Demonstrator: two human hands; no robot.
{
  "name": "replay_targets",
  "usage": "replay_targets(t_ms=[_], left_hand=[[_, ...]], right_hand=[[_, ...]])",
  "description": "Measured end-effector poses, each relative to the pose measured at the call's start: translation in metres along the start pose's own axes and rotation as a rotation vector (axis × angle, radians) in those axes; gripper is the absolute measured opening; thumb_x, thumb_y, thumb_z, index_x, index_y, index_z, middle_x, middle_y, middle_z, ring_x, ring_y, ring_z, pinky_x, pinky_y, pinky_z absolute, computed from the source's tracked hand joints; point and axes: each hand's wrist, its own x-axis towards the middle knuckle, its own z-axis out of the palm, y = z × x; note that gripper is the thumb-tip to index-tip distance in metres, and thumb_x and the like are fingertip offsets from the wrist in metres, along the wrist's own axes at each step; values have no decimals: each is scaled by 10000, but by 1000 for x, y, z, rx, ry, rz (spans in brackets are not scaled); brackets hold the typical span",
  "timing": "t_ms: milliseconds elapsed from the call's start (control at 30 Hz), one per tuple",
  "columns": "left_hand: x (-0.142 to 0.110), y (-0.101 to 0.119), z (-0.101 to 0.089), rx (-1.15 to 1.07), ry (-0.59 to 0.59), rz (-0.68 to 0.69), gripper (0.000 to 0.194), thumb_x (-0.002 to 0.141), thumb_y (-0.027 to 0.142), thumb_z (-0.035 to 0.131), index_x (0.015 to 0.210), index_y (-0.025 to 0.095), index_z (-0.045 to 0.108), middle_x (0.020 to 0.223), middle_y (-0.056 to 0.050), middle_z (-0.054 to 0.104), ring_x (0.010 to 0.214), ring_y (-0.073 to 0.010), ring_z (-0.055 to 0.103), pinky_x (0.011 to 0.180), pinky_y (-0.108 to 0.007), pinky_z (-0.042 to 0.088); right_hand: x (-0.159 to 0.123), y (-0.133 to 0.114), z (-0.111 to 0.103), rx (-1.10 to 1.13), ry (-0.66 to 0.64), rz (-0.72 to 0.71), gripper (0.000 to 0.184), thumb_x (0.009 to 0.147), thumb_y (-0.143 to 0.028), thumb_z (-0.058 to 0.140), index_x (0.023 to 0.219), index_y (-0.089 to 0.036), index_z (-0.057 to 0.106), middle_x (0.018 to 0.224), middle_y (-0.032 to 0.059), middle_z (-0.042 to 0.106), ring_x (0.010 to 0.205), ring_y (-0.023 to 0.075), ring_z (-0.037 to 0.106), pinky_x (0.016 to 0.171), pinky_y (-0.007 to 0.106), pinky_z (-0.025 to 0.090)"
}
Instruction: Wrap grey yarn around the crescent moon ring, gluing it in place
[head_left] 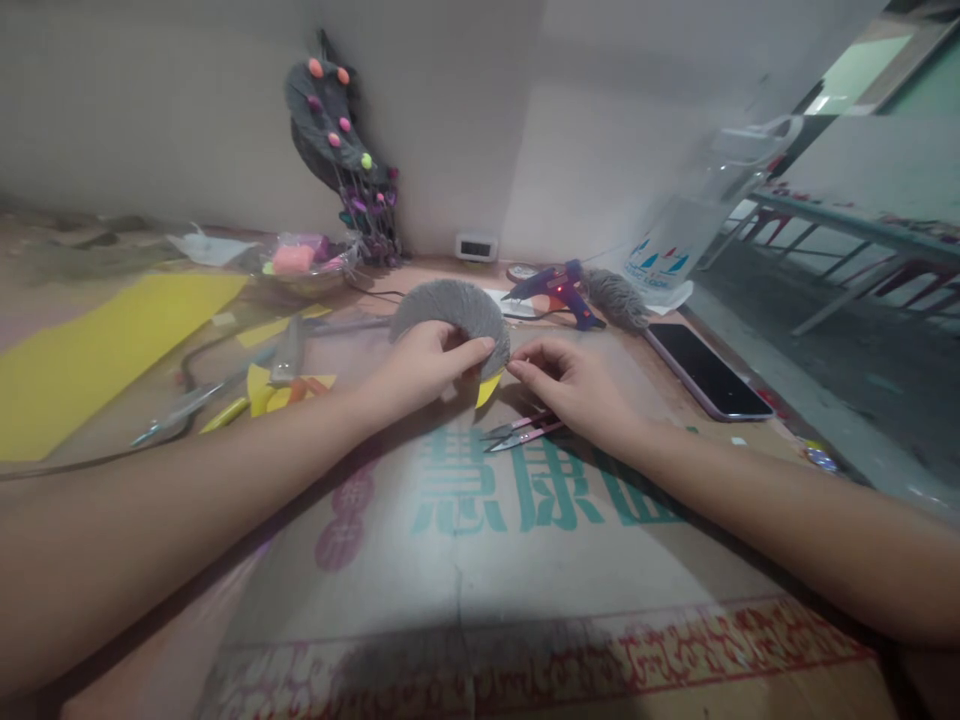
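Gray crescent (459, 300) — between pinching left fingers (474, 350); right fingers (531, 374) pressed together — beside it

A table (161, 640) carries a printed cardboard sheet (420, 585) across its middle, with small scissors (517, 436) on it. Yellow paper (120, 350) lies toward the left edge, a clock (476, 247) stands at the far edge, a jug (664, 240) at the far right corner, and a phone (703, 370) lies by the right edge.

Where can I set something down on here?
The widest bare patch is the near cardboard, between your forearms, this side of the snips; a smaller one lies between right hand and phone. It's crowded around the yellow scraps and glue gun.
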Motion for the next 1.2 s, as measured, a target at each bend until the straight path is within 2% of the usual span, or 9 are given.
replay_targets(t_ms=[200, 367, 467, 600, 667, 767, 867, 1000, 1200], left_hand=[[1, -1, 0, -3, -31, 4, 402, 876, 459, 602, 582, 186, 614, 572, -18, 631, 559, -156, 562, 596, -273, 423], [0, -3, 2, -38, -109, 5, 406, 887, 473, 590, 599, 187, 601, 561, -12, 612, 512, -141, 537, 523, -267, 377], [-1, -5, 3, -40, -159, 33, 427, 900, 521, 578, 633, 188, 599, 562, -5, 595, 504, -135, 524, 501, -263, 347], [-1, -5, 4, 56, -113, 133, 472, 923, 553, 525, 622, 194, 577, 574, -13, 584, 550, -143, 526, 541, -274, 352], [-3, -3, 5, 111, -65, 205, 431, 916, 525, 541, 632, 201, 546, 626, -15, 588, 629, -155, 545, 598, -280, 381], [-9, -1, 6, 151, 20, 293, 269, 840, 429, 654, 773, 214, 506, 782, -9, 593, 765, -171, 561, 689, -286, 429], [-13, -2, 9, 52, -30, 361, 221, 814, 291, 632, 914, 231, 445, 860, 6, 571, 773, -155, 579, 723, -293, 473], [-14, -7, 12, 73, -98, 476, 359, 791, 183, 610, 1108, 223, 446, 971, -19, 566, 781, -150, 589, 698, -298, 494], [-13, -6, 11, 165, -66, 531, 303, 837, 144, 556, 1124, 205, 478, 1051, -50, 606, 901, -174, 600, 783, -321, 508]], right_hand=[[3, 4, -1, -17, -1, -17, 207, 879, -382, 624, 885, -181, 670, 676, -17, 590, 592, 126, 492, 572, 260, 394], [4, 6, -2, 122, -68, -7, 281, 884, -453, 608, 915, -180, 666, 784, 12, 636, 663, 140, 542, 600, 261, 437], [4, 4, -3, 190, -111, 74, 297, 877, -493, 614, 865, -197, 640, 665, -27, 552, 555, 121, 485, 508, 246, 387], [3, 1, -5, 265, -99, 149, 300, 852, -508, 643, 830, -210, 608, 595, -62, 451, 486, 101, 400, 462, 240, 331], [4, 1, -6, 288, -72, 152, 302, 845, -504, 651, 809, -209, 597, 586, -72, 415, 481, 93, 364, 465, 239, 311], [4, 0, -6, 311, -61, 142, 327, 837, -520, 664, 799, -205, 587, 590, -73, 405, 491, 89, 349, 471, 239, 286], [4, -1, -6, 347, -60, 147, 351, 830, -536, 674, 804, -200, 580, 594, -74, 404, 491, 85, 339, 464, 238, 269], [3, -1, -5, 386, -81, 150, 364, 827, -546, 681, 804, -201, 567, 583, -85, 382, 475, 82, 338, 457, 239, 288], [3, 0, -5, 314, -101, 65, 364, 853, -555, 654, 816, -198, 590, 602, -69, 414, 504, 89, 383, 473, 238, 300]])
